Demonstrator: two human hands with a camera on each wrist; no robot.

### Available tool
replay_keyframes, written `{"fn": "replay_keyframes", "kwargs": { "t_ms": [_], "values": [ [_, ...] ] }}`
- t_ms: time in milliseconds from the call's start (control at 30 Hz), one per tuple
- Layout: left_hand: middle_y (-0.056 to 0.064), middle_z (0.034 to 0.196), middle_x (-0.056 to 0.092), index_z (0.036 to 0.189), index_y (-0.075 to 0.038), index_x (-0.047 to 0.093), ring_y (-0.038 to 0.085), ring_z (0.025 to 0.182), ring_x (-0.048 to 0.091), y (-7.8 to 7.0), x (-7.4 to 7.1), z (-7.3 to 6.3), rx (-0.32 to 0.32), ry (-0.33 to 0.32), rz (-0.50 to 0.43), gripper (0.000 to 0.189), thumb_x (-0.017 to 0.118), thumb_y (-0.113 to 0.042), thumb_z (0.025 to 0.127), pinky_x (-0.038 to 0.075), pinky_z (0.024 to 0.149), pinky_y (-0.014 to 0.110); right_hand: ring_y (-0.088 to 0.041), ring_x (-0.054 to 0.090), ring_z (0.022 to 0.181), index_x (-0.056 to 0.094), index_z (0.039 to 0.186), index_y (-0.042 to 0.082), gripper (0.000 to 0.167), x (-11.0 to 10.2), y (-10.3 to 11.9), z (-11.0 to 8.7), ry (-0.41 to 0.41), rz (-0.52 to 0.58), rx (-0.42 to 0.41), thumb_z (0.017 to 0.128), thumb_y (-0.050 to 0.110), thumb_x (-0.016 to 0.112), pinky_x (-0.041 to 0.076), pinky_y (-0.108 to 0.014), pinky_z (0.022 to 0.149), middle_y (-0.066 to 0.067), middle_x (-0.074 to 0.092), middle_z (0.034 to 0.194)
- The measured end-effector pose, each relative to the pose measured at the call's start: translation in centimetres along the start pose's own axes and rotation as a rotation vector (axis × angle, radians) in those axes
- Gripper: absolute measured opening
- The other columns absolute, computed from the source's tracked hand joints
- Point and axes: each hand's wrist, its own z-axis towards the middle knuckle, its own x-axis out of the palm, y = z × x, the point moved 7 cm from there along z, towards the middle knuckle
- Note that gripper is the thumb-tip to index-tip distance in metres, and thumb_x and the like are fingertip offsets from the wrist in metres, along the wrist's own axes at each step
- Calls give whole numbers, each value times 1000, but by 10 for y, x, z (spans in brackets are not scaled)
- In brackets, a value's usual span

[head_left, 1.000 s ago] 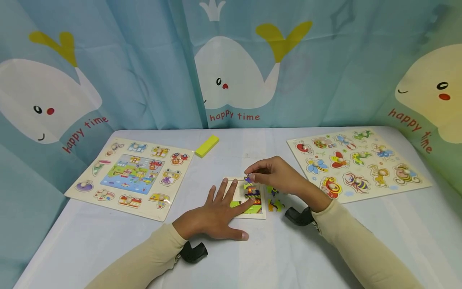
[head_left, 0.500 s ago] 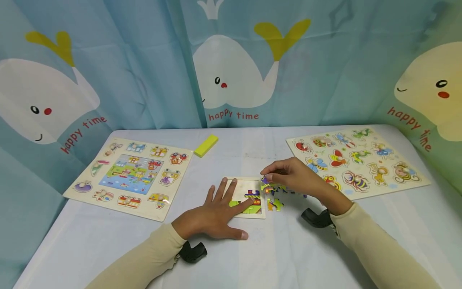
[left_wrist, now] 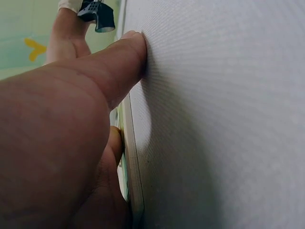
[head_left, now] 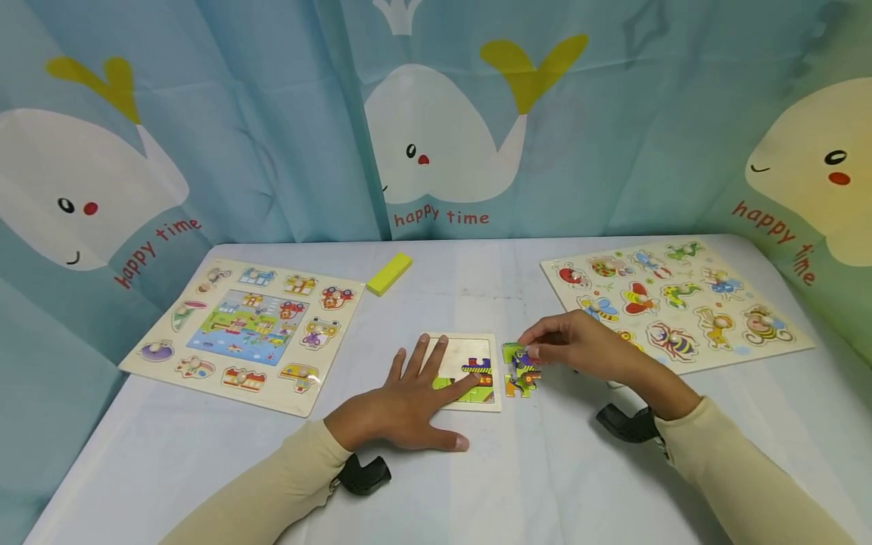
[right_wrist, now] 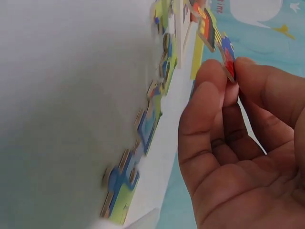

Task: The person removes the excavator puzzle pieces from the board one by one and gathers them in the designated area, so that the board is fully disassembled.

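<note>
My left hand (head_left: 405, 412) lies with fingers spread across the left part of a small wooden jigsaw tray (head_left: 495, 347), its thumb on the table. Fitted pieces (head_left: 485, 384) in green, red and purple show in the tray's lower part; fingers hide some. Beside the tray's right edge, my right hand (head_left: 582, 344) pinches a jigsaw piece (right_wrist: 228, 55) between thumb and fingertips. Blue, red and striped in the right wrist view, that piece is held tilted. A loose jigsaw piece (head_left: 511, 387) lies below it. Several more loose pieces (right_wrist: 150, 121) trail over the table near the right hand.
At the left lies a large knob puzzle board (head_left: 163, 371) with vehicles and toys. An insect knob puzzle board (head_left: 742, 303) is at the right. Toward the back sits a yellow block (head_left: 390, 274). A whale-print curtain (head_left: 300, 151) hangs behind the table.
My right hand has moved rightward from over the tray to beside it, carrying the pinched jigsaw piece. More of the tray's bare base shows. The left hand has stayed put.
</note>
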Motion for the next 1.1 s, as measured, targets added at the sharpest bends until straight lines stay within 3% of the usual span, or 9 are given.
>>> {"fn": "replay_keyframes", "kwargs": {
  "t_ms": [233, 433, 600, 1100],
  "values": [
    [11, 159, -21, 155, -40, 20, 32, 140, -30, 0, 0, -1, -2, -1, -5, 81, 57, -65, 86, -10, 110, 58, -13, 64, 83, 72, 101, 1, 12, -3, -4, -12, 30, -51, 9, 91, 6, 66, 50, -25, 71, -5, 71, 94],
    [12, 159, -20, 155, -39, 21, 34, 140, -28, 0, 0, -1, 8, -13, 13, 82, 56, -66, 87, -10, 109, 59, -13, 58, 71, 73, 97, 4, 10, -2, -8, -17, 113, -89, -1, 91, 3, 64, 49, -26, 64, -2, 69, 83],
    [10, 159, -22, 155, -40, 20, 32, 139, -30, 0, 1, -1, 0, -6, 7, 82, 57, -66, 86, -12, 109, 58, -14, 63, 72, 72, 96, 3, 9, 0, -11, -19, 156, -75, -19, 92, 3, 64, 52, -28, 66, -3, 70, 86],
    [10, 159, -22, 155, -41, 20, 32, 140, -29, 1, 0, 0, -12, 3, 5, 82, 57, -66, 86, -9, 110, 57, -11, 51, 77, 73, 96, 9, 12, -3, -7, -17, 47, -257, -47, 88, 0, 67, 43, -23, 61, 3, 69, 93]
  ]
}}
